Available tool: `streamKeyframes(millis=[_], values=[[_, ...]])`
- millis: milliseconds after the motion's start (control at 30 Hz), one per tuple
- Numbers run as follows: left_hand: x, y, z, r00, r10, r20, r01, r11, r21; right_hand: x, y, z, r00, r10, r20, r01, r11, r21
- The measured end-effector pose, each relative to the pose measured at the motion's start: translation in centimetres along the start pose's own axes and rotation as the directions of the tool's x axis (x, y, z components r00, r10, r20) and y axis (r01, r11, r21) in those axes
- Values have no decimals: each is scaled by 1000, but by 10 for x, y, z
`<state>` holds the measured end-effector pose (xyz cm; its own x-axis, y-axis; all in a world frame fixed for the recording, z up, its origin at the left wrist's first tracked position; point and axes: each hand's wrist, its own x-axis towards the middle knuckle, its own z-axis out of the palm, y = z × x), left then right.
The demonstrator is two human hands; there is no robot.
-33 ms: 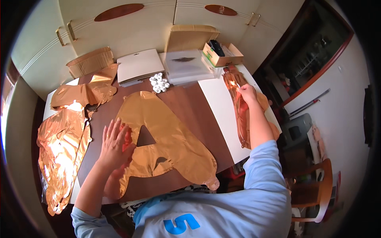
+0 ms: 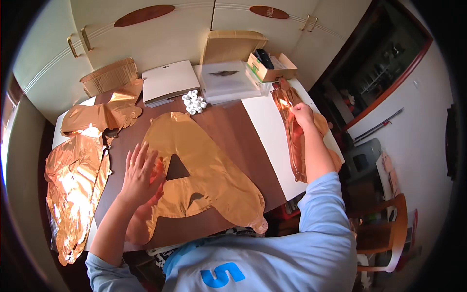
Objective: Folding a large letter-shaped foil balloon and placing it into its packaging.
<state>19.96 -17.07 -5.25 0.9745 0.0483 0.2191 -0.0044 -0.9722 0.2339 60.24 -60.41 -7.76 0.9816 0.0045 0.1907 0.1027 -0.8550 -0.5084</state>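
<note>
From my distant seat I see almost nothing shift: the left hand [image 2: 139, 177] has come up very slightly, its fingers a little more upright, while the right hand [image 2: 303, 116] stays where it was. To me that means the work has hardly advanced, with both pieces of foil lying as they did. The left hand's fingers are spread and grip nothing, over the left edge of the A-shaped foil balloon [image 2: 209, 160] (whether the palm touches, I can't tell). That balloon lies flat at mid-table, smooth and gold with rounded legs, a triangular hole and a mirror-like surface that throws back a red reflection beside the palm. The right hand's fingers are drawn together, seemingly pinching the folded foil [image 2: 295, 131], a long, pleated coppery strip on the white surface [image 2: 265, 124] at the right. At far left, crinkled foil [image 2: 78, 170] glares; small white rolls [image 2: 194, 103] cluster behind the balloon.
</note>
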Motion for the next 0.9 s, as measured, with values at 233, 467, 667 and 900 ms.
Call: streamKeyframes(millis=[233,467,667,900], values=[[135,106,6,823,538,-180,-567,797,-211,-18,-17,-19,984,-145,-108,126,978,-163],[268,249,112,925,375,57,-333,874,-355,-30,12,-2,855,-336,-396,393,917,71],[292,275,142,854,370,365,-347,929,-128,-53,5,-44,823,-219,-525,417,860,295],[279,283,135,841,386,380,-404,914,-33,-119,70,-143,558,-26,-830,519,791,325]])
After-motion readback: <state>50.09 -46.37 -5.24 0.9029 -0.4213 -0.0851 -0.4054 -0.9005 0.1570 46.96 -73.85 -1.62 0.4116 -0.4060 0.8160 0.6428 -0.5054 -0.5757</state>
